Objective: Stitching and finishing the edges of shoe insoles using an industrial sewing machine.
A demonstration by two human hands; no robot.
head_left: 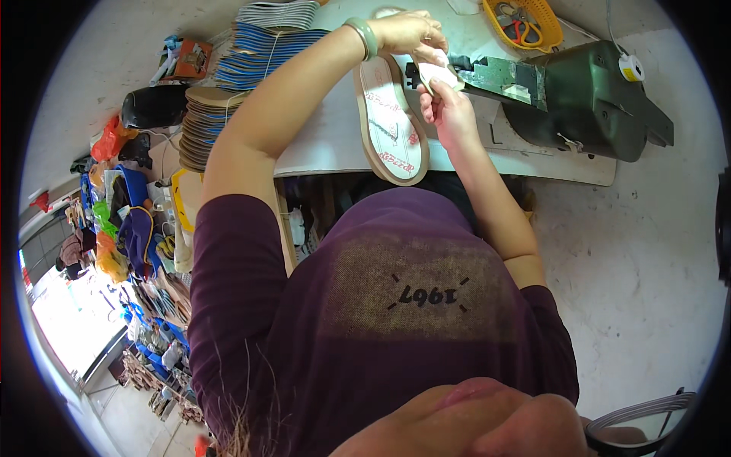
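Note:
My right hand [454, 114] is closed on a small pale, flat piece [437, 74], its thumb lying on top. Bent fingers of my left hand [407, 34] pinch the same piece from its far side; a green bangle is round that wrist. Both hands are at the tip of a dark green sewing machine [499, 78], whose needle area is mostly hidden behind the piece. Left of my right hand, a sandal sole [392, 126] with a white, red-printed face lies lengthwise at the table's near edge. Part of another sole [388, 12] shows beyond my left hand.
Tied stacks of blue-edged soles [263, 53] and brown soles [204, 129] stand on the left of the table [320, 145]. A yellow basket [525, 30] with scissors sits at the far right. The machine's bulky body [590, 99] fills the right side. Bags and clutter lie further left.

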